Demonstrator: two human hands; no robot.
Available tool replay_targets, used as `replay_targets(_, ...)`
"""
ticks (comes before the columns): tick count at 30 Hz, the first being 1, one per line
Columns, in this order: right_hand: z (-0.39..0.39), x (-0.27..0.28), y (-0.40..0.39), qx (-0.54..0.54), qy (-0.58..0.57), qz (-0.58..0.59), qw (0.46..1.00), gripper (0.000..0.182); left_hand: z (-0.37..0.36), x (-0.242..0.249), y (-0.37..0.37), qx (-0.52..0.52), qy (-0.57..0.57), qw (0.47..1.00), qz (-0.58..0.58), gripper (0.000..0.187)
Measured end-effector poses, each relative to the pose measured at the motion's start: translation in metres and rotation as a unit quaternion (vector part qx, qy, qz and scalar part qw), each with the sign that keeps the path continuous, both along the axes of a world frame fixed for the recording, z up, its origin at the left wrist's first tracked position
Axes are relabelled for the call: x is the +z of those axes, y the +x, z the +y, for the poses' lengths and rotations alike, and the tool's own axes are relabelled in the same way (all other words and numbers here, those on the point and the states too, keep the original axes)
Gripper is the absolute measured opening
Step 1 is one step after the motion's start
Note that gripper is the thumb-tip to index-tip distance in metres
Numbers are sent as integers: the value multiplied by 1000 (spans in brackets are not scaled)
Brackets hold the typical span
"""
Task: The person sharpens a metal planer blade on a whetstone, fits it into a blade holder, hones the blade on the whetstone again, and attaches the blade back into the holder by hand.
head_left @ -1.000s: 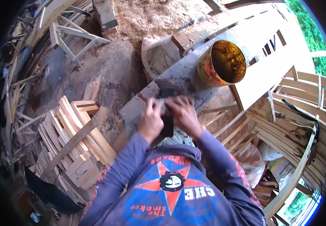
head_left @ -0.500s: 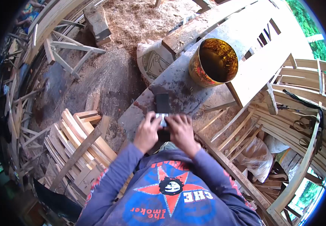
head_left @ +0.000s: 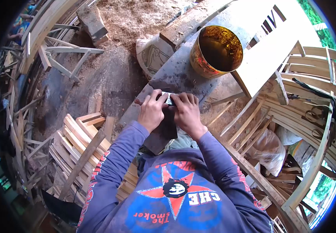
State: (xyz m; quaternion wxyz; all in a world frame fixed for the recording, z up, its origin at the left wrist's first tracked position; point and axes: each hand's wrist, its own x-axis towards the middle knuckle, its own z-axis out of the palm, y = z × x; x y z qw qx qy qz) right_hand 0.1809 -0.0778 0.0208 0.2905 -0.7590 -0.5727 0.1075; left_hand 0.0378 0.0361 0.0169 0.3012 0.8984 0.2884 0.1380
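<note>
My left hand [head_left: 151,112] and my right hand [head_left: 187,115] are closed with fingertips together on a short, flat metal blade [head_left: 169,99]. Its bright face shows between my fingers. The blade lies low over a dark, flat stone-like slab [head_left: 170,125], whose near part shows below my hands; whether they touch is hard to see. Under the slab is a grey plank bench [head_left: 175,79], wet and stained near my hands. Beyond my right hand, a round, open tin bucket [head_left: 206,64] with a yellowed inside stands on the plank.
Stacked wooden strips [head_left: 78,136] lie to my left. A wooden frame [head_left: 69,58] stands farther back on the sawdust-covered floor [head_left: 123,23]. A pale board [head_left: 268,58] lies at the right, near a plastic bag [head_left: 268,151] and slatted timber.
Both hands have moved forward, away from my body, with the blade between them. They now cover the far part of the dark slab, and its near part has come into view.
</note>
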Motion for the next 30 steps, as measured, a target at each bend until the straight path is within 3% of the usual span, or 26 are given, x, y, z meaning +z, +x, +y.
replay_targets(3, -39, -2, -16, 25, -23, -25, 999, 42, -29, 0, -26, -34, -14, 999, -25, 38)
replay_targets(6, -51, -10, -24, 18, -19, -29, 999, 44, -47, -6, -29, -5, -19, 999, -51, 39)
replay_targets(9, -7, 0, 1, -5, -22, -1, 1000, 39, 4, -3, 3, -30, 1, 999, -45, 37)
replay_targets(12, -33, -4, -10, 9, -13, -27, 1000, 43, -15, 2, -14, -48, -16, 998, -23, 36)
replay_targets(14, -60, -7, -30, 1, -36, 22, 999, 42, -31, -4, -25, -47, -33, 997, -45, 33)
replay_targets(16, -44, -3, -20, 0, -15, -29, 999, 40, -32, -1, -23, -32, -9, 999, -43, 34)
replay_targets(18, -14, -1, -2, -15, -6, 2, 1000, 33, 2, 1, 1, -45, -2, 998, -45, 34)
replay_targets(20, -16, 0, -1, -18, -7, -8, 1000, 38, 10, 0, 1, -61, -16, 997, -35, 36)
replay_targets(24, -67, -2, -33, -26, -28, 35, 999, 47, -44, -12, -39, -41, -62, 996, -51, 38)
replay_targets(30, -24, 3, -7, -42, -12, 80, 996, 44, 10, -3, -1, -71, -40, 996, -47, 34)
